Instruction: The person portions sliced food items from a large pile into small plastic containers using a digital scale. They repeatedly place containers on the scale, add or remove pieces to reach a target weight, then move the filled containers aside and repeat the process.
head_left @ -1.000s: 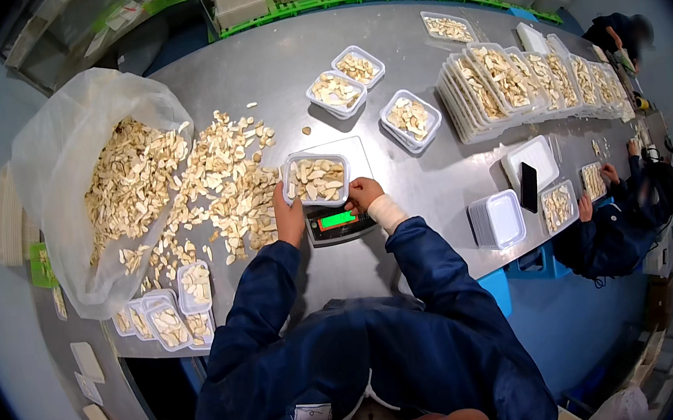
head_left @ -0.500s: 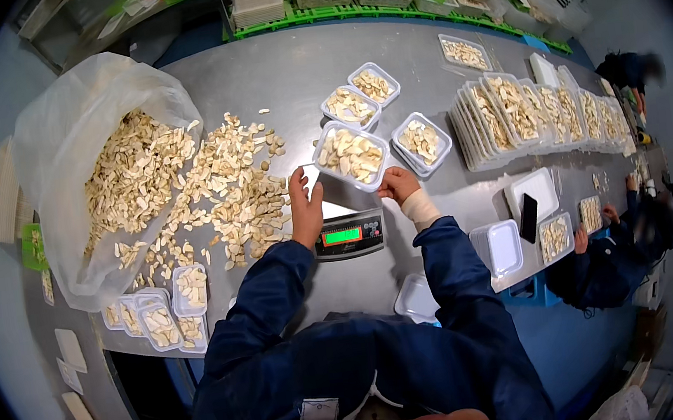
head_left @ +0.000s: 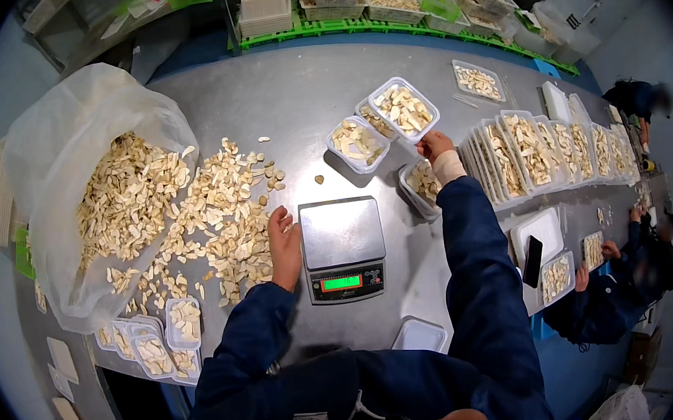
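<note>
My right hand (head_left: 433,147) grips the near edge of a white plastic tray of pale mushroom slices (head_left: 405,109). That tray is held partly over another filled tray, with a third filled tray (head_left: 358,144) to its left. Beneath my right wrist, a stack of filled trays (head_left: 421,184) is partly hidden. My left hand (head_left: 283,247) holds nothing, its fingers loosely apart, between the loose pile of mushroom slices (head_left: 231,214) and the digital scale (head_left: 343,234). The scale's metal plate is bare and its green display is lit.
A large clear bag (head_left: 116,202) spills slices at the left. Small filled trays (head_left: 154,353) sit at the front left. Rows of filled trays (head_left: 524,147) stand at the right, near a dark phone (head_left: 532,261). An empty tray (head_left: 419,336) lies by my body; a co-worker (head_left: 612,295) is far right.
My right hand has carried the filled tray up and right from above the scale to the other trays. My left hand has let go and dropped back beside the scale, uncovering its plate.
</note>
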Demonstrator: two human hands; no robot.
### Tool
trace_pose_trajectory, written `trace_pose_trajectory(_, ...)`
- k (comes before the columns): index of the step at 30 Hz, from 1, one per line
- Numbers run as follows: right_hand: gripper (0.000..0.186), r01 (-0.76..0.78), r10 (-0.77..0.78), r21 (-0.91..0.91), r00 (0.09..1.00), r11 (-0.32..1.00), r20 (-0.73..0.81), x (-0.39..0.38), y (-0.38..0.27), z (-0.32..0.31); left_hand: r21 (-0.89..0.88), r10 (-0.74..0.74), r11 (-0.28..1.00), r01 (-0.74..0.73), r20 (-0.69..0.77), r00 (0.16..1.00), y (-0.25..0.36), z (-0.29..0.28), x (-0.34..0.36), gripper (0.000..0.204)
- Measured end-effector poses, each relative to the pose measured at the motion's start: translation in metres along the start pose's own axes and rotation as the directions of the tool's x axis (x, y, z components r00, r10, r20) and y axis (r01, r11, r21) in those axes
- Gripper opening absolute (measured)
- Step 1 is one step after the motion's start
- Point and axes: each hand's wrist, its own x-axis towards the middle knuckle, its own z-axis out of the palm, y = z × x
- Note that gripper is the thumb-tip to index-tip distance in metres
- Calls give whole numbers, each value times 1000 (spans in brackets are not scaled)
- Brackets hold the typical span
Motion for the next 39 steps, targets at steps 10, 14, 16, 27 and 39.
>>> trace_pose_trajectory(10, 10, -140, 146, 50, 978, 989, -148, 81, 47, 10, -29, -134, 991, 133, -54, 989, -24, -25, -6, 43)
trace_pose_trajectory(14, 9, -185, 187, 30, 972, 982, -140, 95, 61, 16, -23, -79, 997, 78, -41, 996, -26, -30, -7, 43)
trace_pose_trajectory(16, 9, -228, 225, -8, 966, 974, -125, 101, 65, 13, -14, -89, 996, 88, -35, 995, -25, -31, -7, 42)
trace_pose_trajectory(27, 11, -252, 170, -642, 967, 724, -189, 147, 81, -23, -76, -157, 985, 155, -22, 987, -12, -26, -11, 40)
trace_pose_trajectory(39, 21, 213, -143, -354, 967, 911, 213, -201, -2, -51, 60, -74, 995, 76, -41, 996, 41, -49, -96, 36)
